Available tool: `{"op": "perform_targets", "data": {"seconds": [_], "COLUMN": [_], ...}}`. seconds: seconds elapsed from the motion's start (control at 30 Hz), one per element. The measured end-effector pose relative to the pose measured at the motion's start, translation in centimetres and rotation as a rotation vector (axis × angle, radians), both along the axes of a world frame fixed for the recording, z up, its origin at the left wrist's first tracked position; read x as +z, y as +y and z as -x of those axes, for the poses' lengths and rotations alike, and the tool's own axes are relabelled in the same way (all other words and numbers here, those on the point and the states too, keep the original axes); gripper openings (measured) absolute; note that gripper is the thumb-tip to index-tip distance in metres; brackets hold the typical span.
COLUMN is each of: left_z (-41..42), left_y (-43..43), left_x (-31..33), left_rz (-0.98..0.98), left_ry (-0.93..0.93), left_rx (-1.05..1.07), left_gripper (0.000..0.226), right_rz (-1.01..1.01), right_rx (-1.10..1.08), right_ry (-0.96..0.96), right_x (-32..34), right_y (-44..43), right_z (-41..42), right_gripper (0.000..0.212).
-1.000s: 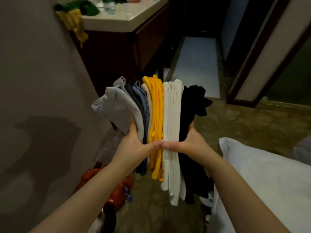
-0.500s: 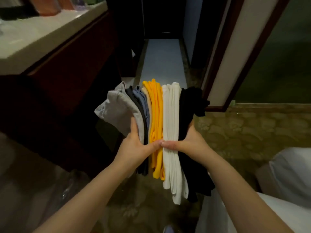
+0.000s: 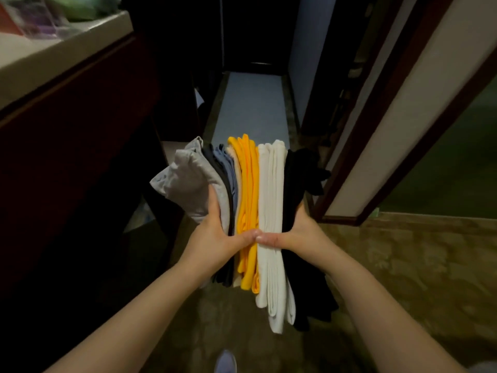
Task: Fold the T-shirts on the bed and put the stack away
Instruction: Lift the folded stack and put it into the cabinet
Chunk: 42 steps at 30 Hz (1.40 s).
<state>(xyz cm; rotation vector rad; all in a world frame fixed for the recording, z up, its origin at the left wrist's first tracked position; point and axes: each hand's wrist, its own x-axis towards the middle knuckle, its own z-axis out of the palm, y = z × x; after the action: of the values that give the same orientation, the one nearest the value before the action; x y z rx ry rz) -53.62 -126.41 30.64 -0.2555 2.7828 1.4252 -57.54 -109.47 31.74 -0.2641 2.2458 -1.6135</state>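
Observation:
A stack of folded T-shirts (image 3: 248, 200) hangs on edge in front of me, pressed between both hands. From left to right its layers are grey, dark, blue, beige, yellow, white and black. My left hand (image 3: 215, 235) grips the grey side, thumb laid across the near edge. On the black side my right hand (image 3: 293, 232) presses in, and its thumb meets the left thumb over the yellow and white layers. The shirts' lower ends droop below my wrists. The bed is out of view.
A dark wooden cabinet (image 3: 67, 135) with a pale countertop (image 3: 53, 52) carrying blurred items stands close on the left. A door frame and light wall (image 3: 390, 125) are on the right. A narrow corridor with a pale runner (image 3: 252, 106) lies ahead. My shoe tip (image 3: 226, 362) shows below on patterned floor.
I have walked forward with the stack held the same way. The bed and pillow have dropped out of view, the cabinet has slid past on the left, and the corridor is nearer.

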Motion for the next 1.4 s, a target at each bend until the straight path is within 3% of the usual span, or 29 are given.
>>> {"op": "perform_targets", "data": {"seconds": [0.27,0.67,1.07,1.17,1.4], "left_z": [19.7,47.7,81.1,89.7,108.1], "left_y": [-1.5,-0.7,-7.0,-8.5,-12.4], "left_x": [0.1,-1.3,-3.3,-2.4,-3.1], "left_rz": [0.070,0.025,-0.053,-0.047,-0.107], "left_ry": [0.016,-0.010,0.089,0.081,0.096], "left_rx": [0.041,0.324,0.287,0.266,0.353], "left_gripper": [0.123,0.122,0.132,0.128,0.129], "right_rz": [0.073,0.070,0.078,0.098,0.047], "right_rx": [0.040,0.352,0.365,0.335,0.403], "right_ry": [-0.021,-0.055,-0.093,-0.098,-0.077], "right_x": [-1.1,-2.2,-3.6,-2.8,-3.6], "right_y": [-1.3,-3.2,-8.9,-9.9,-14.5], "right_z": [20.8,53.3,86.9,95.2,115.0], "right_gripper": [0.102,0.112,0.105,0.094,0.113]}}
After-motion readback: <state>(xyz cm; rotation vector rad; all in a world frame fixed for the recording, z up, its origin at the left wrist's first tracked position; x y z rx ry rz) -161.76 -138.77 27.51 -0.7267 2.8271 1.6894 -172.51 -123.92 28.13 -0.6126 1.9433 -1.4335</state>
